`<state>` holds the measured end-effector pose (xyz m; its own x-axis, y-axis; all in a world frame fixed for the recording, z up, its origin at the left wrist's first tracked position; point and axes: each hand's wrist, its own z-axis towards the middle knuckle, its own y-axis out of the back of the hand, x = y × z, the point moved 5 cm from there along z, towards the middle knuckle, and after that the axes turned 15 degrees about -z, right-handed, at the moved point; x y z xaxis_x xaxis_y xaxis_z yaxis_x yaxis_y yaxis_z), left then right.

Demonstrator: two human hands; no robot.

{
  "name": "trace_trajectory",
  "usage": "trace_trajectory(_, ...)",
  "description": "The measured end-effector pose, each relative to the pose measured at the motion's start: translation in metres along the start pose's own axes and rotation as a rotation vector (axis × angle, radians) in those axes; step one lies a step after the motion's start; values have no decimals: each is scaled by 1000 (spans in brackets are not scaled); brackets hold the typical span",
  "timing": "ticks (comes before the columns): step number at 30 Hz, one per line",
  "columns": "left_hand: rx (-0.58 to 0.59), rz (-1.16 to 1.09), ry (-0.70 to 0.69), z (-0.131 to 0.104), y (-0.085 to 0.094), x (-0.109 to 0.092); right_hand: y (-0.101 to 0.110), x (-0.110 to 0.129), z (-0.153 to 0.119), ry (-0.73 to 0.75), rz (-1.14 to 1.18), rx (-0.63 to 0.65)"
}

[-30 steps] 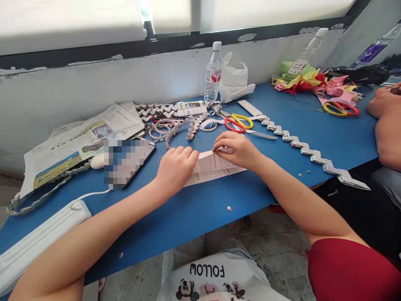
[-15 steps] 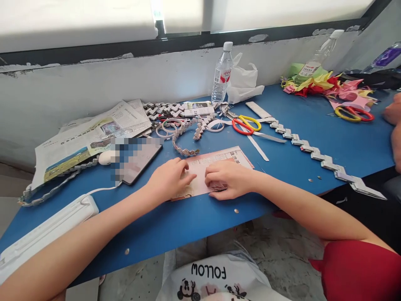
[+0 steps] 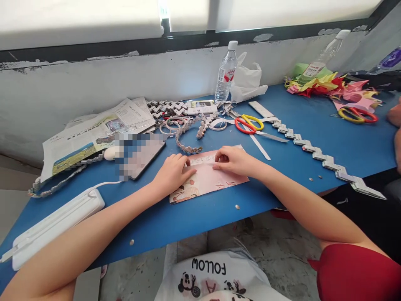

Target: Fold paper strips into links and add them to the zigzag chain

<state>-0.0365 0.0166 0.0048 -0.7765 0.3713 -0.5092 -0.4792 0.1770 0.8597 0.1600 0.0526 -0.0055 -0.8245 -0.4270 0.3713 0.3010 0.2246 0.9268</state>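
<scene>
A pink printed sheet of paper, folded over at its far part, lies on the blue table in front of me. My left hand rests on its left side, thumb and fingers curled at the fold. On the right, my right hand pinches the far part of the sheet between thumb and curled fingers. Just beyond the paper is a curved woven paper chain. Red and yellow scissors lie behind my right hand, with white paper strips around them.
Newspapers, a partly blurred dark-edged device and a white power strip lie left. A bottle stands at the back. A long paper zigzag extends right, near other scissors and a person's arm.
My right hand has moved away from me, from the sheet's near part to its far part. The paper's printed far portion is now folded over. The view has shifted slightly.
</scene>
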Motion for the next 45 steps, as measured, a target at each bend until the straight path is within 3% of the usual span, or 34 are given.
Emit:
trace_trajectory(4,14,-17,-35,0,-1,0,1,0,1,74,80,-44)
trace_trajectory(9,21,87,-130,-4,4,-7,-2,-6,3,50,191,70)
trace_trajectory(18,162,342,-118,-13,7,-23,8,-7,5,208,28,-80)
trace_trajectory(26,294,504,-91,-27,2,-46,12,-4,-5,436,-364,-224)
trace_trajectory(32,255,588,-123,-31,-6,-46,6,1,-8,479,-579,-258)
trace_trajectory(40,110,622,-220,-35,-16,-43,4,2,-7,340,-718,-250)
trace_trajectory(45,111,671,-183,-40,-20,-42,4,7,-8,299,-769,-249)
